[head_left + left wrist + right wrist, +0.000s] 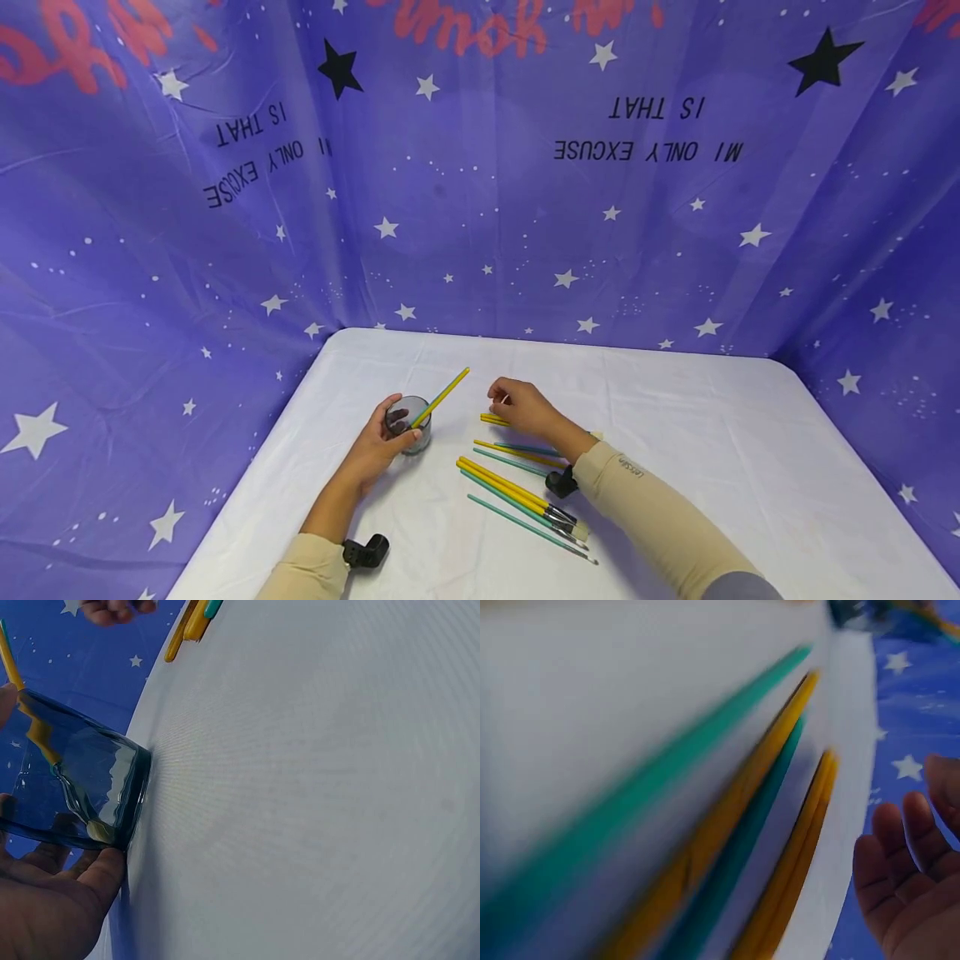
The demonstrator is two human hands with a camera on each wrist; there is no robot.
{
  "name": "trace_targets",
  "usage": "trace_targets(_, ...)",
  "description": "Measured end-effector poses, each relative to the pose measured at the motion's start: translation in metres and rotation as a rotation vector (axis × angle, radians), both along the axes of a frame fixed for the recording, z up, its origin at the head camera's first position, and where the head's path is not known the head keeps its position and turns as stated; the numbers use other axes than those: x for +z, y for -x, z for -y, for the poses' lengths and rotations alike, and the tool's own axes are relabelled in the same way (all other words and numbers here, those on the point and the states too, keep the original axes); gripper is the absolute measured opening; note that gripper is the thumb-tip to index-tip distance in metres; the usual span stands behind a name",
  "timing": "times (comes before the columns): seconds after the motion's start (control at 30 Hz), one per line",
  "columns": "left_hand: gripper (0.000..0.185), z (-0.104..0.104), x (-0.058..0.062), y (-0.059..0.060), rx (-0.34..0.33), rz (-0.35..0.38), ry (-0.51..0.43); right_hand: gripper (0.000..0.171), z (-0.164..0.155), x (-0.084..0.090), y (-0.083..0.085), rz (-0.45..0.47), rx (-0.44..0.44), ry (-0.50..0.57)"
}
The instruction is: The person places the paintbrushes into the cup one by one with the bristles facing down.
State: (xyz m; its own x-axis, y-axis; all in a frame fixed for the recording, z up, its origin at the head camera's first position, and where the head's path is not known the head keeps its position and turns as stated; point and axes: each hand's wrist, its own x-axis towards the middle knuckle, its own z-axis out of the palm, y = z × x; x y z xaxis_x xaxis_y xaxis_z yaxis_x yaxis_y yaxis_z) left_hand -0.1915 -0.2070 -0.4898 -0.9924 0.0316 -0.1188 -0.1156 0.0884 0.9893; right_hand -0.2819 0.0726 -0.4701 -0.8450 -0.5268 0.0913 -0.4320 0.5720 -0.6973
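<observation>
A clear, dark-tinted glass (pixel 416 405) is in my left hand (pixel 369 454), whose fingers and thumb wrap round its side. One yellow-and-teal paintbrush handle (pixel 450 390) leans out over the rim, and in the left wrist view a brush head (pixel 100 830) rests low inside the glass (pixel 82 772). My right hand (pixel 525 407) is over the far end of the loose row, above two yellow paintbrushes (pixel 492 419). Its fingers are loosely bent with nothing between them; the right wrist view shows this hand (pixel 907 892) beside the yellow handles (pixel 799 844).
Nearer me lie more paintbrushes: a yellow one (pixel 510 452), thick yellow ones (pixel 498 477) with bristles to the right, and a slim teal one (pixel 517 521). All rest on a white-covered table (pixel 390 533). A purple star-patterned cloth (pixel 480 192) hangs behind and at the sides.
</observation>
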Motion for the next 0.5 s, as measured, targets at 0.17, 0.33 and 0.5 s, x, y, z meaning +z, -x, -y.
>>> trace_targets(0.17,0.083,0.001,-0.001,-0.001,0.003,0.001,-0.003,0.015,-0.011,0.0,0.008,-0.058,0.081,-0.172)
trace_targets(0.33,0.083,0.001,-0.002,0.001,0.008,0.005,-0.011,0.017,-0.013,-0.001,0.013,-0.086,0.131,-0.263)
trace_targets(0.5,0.084,0.001,-0.003,0.001,0.002,-0.002,-0.018,0.014,-0.012,-0.007,0.017,-0.142,0.175,-0.384)
